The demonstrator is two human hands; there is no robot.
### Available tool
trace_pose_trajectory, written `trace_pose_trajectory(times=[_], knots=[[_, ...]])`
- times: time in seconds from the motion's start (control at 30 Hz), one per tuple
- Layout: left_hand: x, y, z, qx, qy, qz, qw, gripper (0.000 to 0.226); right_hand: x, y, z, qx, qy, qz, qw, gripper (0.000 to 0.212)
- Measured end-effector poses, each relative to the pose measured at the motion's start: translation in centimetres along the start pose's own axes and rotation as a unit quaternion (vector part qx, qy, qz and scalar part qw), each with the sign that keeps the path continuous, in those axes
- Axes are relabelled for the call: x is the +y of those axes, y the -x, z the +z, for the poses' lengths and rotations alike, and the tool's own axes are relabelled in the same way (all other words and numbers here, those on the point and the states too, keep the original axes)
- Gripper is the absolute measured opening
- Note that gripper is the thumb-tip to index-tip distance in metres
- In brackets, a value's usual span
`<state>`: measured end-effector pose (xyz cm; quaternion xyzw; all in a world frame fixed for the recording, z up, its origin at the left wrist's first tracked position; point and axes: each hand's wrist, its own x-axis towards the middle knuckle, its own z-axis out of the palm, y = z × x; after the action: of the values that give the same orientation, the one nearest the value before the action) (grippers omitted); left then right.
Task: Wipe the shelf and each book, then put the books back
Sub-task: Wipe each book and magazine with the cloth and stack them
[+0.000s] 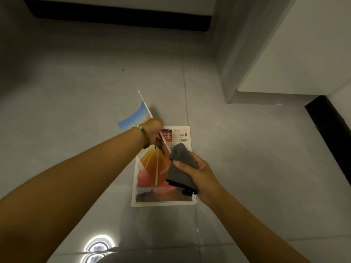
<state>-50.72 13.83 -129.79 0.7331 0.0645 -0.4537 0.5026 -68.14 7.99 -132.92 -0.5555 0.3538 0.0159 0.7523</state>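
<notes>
A thin magazine (150, 194) with a red-and-orange cover lies flat on the grey tiled floor. Above it my left hand (153, 128), a bead bracelet at its wrist, grips a second thin book (135, 115) with a blue-and-orange cover, held tilted on edge in the air. My right hand (197, 171) holds a bunched grey cloth (179, 168) against the lower corner of the lifted book, over the magazine on the floor.
A white cabinet (284, 54) with a grey side panel stands at the right. Dark baseboards run along the far wall (117, 16) and the right wall (330, 130). Ceiling-lamp reflections (98, 245) shine on the glossy tiles near me.
</notes>
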Motion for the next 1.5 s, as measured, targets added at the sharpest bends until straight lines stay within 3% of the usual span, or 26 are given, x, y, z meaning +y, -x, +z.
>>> trace_pose_trajectory(times=[0.13, 0.2, 0.27, 0.53, 0.7, 0.8, 0.9, 1.07, 1.13, 1.2, 1.27, 1.4, 1.5], knots=[[3.0, 1.9, -1.9, -0.032, -0.032, 0.063, 0.997, 0.013, -2.2, 0.4, -0.8, -0.001, -0.083, -0.014, 0.996, 0.043], [5.0, 2.9, -2.7, -0.071, -0.064, 0.099, 0.990, 0.037, -4.5, 0.3, -1.1, 0.023, -0.067, -0.042, 0.997, 0.046], [7.0, 4.4, -3.1, -0.111, -0.097, 0.168, 0.975, 0.039, -7.0, 0.1, -1.1, 0.040, -0.042, -0.076, 0.995, 0.050], [19.3, 18.4, -4.9, -0.112, -0.177, 0.441, 0.873, 0.029, -21.3, 4.6, 0.1, 0.048, -0.119, -0.243, 0.962, 0.047], [26.3, 28.2, -6.9, -0.086, -0.134, 0.575, 0.802, 0.028, -31.7, 11.2, 1.6, 0.039, -0.118, -0.360, 0.925, 0.091], [30.2, 33.4, -8.1, -0.055, -0.115, 0.635, 0.762, 0.027, -37.4, 14.5, 2.9, 0.031, -0.105, -0.396, 0.912, 0.072], [34.0, 37.5, -9.9, -0.034, -0.031, 0.664, 0.746, 0.024, -42.0, 16.9, 4.8, -0.011, -0.091, -0.401, 0.912, 0.043], [40.5, 42.7, -12.3, 0.059, 0.034, 0.693, 0.718, 0.019, -49.6, 21.0, 8.3, 0.007, 0.038, -0.454, 0.890, 0.039], [43.6, 44.8, -13.0, 0.087, 0.041, 0.683, 0.724, 0.027, -53.5, 21.9, 9.4, 0.030, 0.043, -0.484, 0.873, 0.038], [46.2, 46.5, -13.5, 0.107, 0.034, 0.661, 0.742, 0.050, -57.6, 22.6, 10.4, 0.028, 0.021, -0.490, 0.871, 0.033], [47.5, 46.7, -14.1, 0.130, -0.006, 0.673, 0.728, 0.065, -61.5, 23.2, 11.0, 0.013, 0.004, -0.472, 0.881, 0.032], [47.2, 43.8, -15.5, 0.200, -0.208, 0.674, 0.681, 0.078, -66.2, 23.1, 11.5, -0.030, 0.011, -0.388, 0.921, 0.028], [47.0, 41.3, -16.7, 0.249, -0.272, 0.648, 0.666, 0.067, -67.2, 22.2, 11.4, -0.035, 0.000, -0.353, 0.935, 0.029]])
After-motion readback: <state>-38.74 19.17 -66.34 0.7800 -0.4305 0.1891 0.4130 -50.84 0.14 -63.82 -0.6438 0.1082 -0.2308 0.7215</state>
